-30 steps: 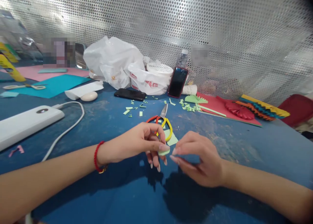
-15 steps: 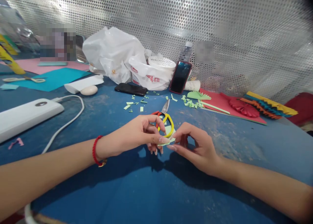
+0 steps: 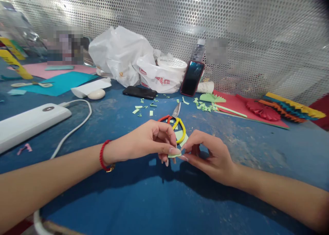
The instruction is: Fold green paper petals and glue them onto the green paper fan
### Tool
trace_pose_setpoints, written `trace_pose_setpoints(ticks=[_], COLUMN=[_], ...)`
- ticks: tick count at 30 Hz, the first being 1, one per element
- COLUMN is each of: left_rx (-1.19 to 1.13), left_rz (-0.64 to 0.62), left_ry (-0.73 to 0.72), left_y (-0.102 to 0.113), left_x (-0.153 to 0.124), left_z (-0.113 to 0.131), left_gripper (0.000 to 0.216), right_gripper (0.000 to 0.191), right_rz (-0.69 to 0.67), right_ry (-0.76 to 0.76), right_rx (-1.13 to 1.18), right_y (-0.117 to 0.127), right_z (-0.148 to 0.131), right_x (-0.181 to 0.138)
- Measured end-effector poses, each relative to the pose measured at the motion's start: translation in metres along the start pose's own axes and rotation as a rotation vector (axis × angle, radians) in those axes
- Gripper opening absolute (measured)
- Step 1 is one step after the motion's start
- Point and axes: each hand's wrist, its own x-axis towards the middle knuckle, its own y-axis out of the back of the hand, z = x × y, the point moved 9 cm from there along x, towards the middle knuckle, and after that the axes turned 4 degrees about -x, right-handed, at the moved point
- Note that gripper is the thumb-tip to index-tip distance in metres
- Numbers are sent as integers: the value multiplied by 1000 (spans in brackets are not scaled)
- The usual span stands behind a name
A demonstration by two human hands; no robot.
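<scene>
Blue table [image 3: 239,200], green paper sliver [image 3: 174,156] pinched between closed fingertips of left hand [image 3: 138,142] and right hand [image 3: 212,158], scissors [image 3: 176,112] just beyond

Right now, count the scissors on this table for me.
2. One pair, with red and yellow handles, lies near the middle of the blue table. The other, pale-handled, lies on the teal paper at far left. More could be hidden under the clutter.

Paper piece [image 3: 174,156] sits between left hand [image 3: 140,143] and right hand [image 3: 210,158], above the worktable [image 3: 246,149]. Scissors [image 3: 172,122] lie on the worktable just behind the hands, paper scraps [image 3: 141,107] beyond them to the left. Power bank [image 3: 31,127] lies far left; smartphone [image 3: 192,78] stands just right of plastic bag [image 3: 120,60] at the back.
</scene>
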Motion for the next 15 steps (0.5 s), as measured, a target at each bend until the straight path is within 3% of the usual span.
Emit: trace_pose_setpoints(ticks=[15], left_rx=[-31], left_rz=[-82], left_ry=[-21], left_y=[-6], left_x=[-4], left_z=[2], left_gripper=[16], right_gripper=[3], right_rz=[-15], right_ry=[50], right_rx=[-29], right_y=[1], right_z=[-4], right_x=[4])
